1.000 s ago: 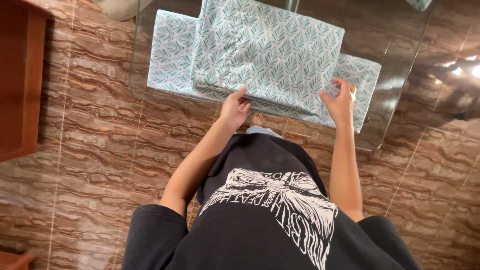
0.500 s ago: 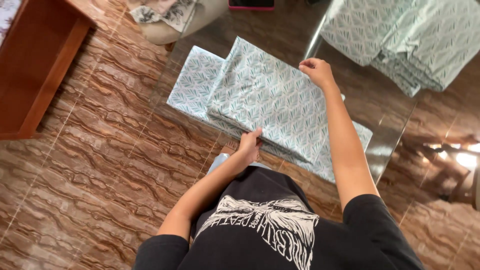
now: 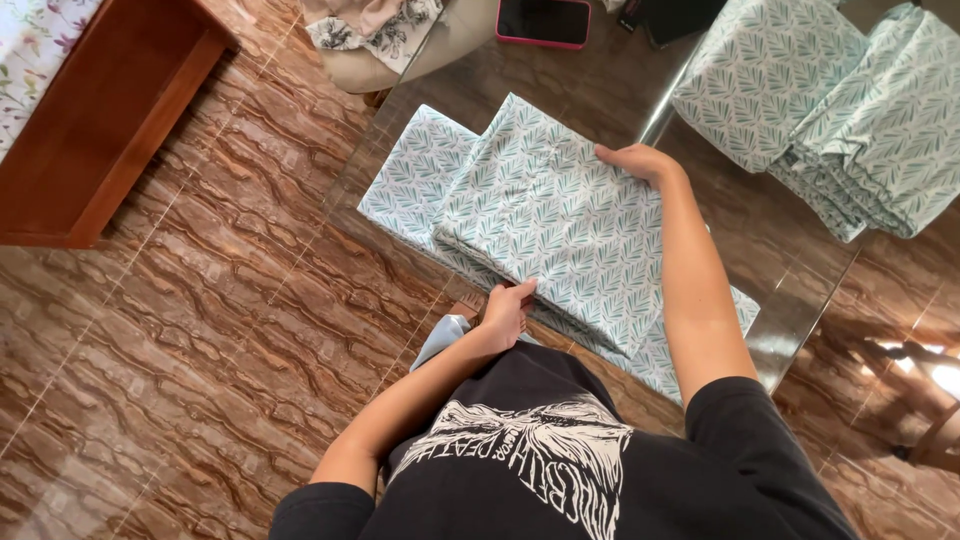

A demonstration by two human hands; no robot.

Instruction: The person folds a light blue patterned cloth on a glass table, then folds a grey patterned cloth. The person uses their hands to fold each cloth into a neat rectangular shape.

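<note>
Nearest the camera is the person's black printed shirt [image 3: 520, 470], and below it a brown marbled tile floor [image 3: 200, 330] that shows on the left and through the glass. Just beyond the shirt begins a glass table [image 3: 790, 310], its near edge running slantwise from the left down to the right. On the glass lies a folded cloth [image 3: 560, 220], white with a green leaf print, doubled over so that a thicker upper fold sits on a wider lower layer that sticks out at the left and at the near right corner. The left hand [image 3: 505, 310] is at the near edge of that cloth, fingers curled and the thumb on top, pinching the edge of the upper fold. The right hand [image 3: 640, 162] reaches across to the far edge, palm down, fingers bent over the fold's far corner and closed on it; the forearm lies over the right part of the cloth and hides it. To the far right, well apart from both hands, sits a stack of folded cloths [image 3: 830, 100] in the same print. At the far edge a phone with a pink case [image 3: 543, 20] lies flat, screen dark. To the far left stands a wooden furniture piece [image 3: 100, 130], and near the top a floral fabric heap [image 3: 375, 25].
</note>
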